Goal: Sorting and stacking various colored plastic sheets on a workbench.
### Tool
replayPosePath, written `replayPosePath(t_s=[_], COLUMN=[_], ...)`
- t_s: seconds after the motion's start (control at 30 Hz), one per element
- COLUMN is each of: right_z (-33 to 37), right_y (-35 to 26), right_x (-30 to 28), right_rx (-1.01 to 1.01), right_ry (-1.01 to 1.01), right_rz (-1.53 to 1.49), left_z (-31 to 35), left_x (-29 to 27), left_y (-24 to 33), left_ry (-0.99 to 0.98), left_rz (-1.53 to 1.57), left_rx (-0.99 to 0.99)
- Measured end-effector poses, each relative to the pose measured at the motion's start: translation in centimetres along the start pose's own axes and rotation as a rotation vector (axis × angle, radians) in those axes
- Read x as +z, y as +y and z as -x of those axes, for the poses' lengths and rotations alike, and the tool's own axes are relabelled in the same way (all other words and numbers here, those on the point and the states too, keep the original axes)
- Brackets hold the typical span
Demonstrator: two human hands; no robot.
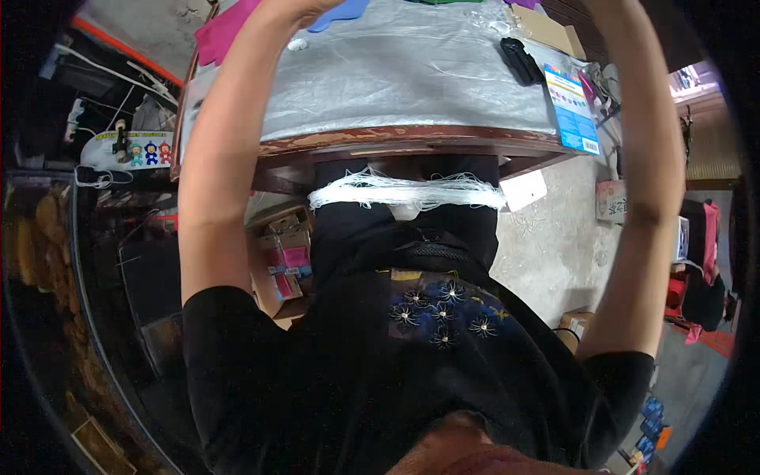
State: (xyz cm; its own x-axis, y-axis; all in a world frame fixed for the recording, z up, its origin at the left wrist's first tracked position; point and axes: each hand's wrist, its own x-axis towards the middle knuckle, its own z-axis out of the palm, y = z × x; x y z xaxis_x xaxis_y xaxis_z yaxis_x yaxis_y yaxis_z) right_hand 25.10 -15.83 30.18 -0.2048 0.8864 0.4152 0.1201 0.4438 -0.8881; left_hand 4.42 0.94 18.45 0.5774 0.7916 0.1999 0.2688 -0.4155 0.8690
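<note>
Both my forearms reach up past the far part of the table (372,136). Only the wrist edge of my left hand (302,9) shows at the top of the head view; its fingers are cut off. A blue piece (339,14) that looks like cloth lies just beside it. My right hand is outside the picture, with only the raised forearm in view near a tan cardboard piece (550,30). Across my thighs rests a loose bundle of white thread (408,193), touched by neither visible arm. Whatever my hands hold is hidden.
Silvery cloth (396,87) covers the table. On it are magenta fabric (224,30), a black case-like object (520,62) and a blue-and-white printed packet (571,111) overhanging the front edge. An open cardboard box (269,297) stands left of my legs; a skateboard (127,150) is farther left.
</note>
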Motion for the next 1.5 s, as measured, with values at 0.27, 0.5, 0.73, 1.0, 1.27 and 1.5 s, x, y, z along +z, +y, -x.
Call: replayPosePath(t_s=[0.27, 0.5, 0.73, 1.0, 1.27, 1.5], right_z=[-3.8, -0.2, -0.3, -0.3, 1.4, 1.7], right_y=[28.8, 31.9, 32.1, 31.6, 27.4, 21.2], right_x=[-10.1, -10.5, -1.3, 2.2, 2.2, 1.2], right_rx=[0.151, 0.299, 0.202, 0.103, 0.360, 0.222], right_ry=[-0.309, -0.263, -0.285, -0.132, -0.005, 0.105], right_rz=[0.813, 0.716, 0.631, 0.564, -0.031, -0.451], left_z=[5.7, 8.2, 4.0, 4.7, 6.9, 10.2], left_x=[6.0, 10.7, 13.8, 13.6, 12.6, 12.8], left_y=[-10.4, -11.4, -11.6, -11.4, -4.0, -4.8], left_ry=[0.235, 0.385, 0.343, 0.368, 0.473, 0.750], left_rz=[-0.439, -0.433, -0.237, -0.047, -0.184, 0.017], left_rx=[-0.186, -0.268, -0.269, -0.154, -0.133, 0.079])
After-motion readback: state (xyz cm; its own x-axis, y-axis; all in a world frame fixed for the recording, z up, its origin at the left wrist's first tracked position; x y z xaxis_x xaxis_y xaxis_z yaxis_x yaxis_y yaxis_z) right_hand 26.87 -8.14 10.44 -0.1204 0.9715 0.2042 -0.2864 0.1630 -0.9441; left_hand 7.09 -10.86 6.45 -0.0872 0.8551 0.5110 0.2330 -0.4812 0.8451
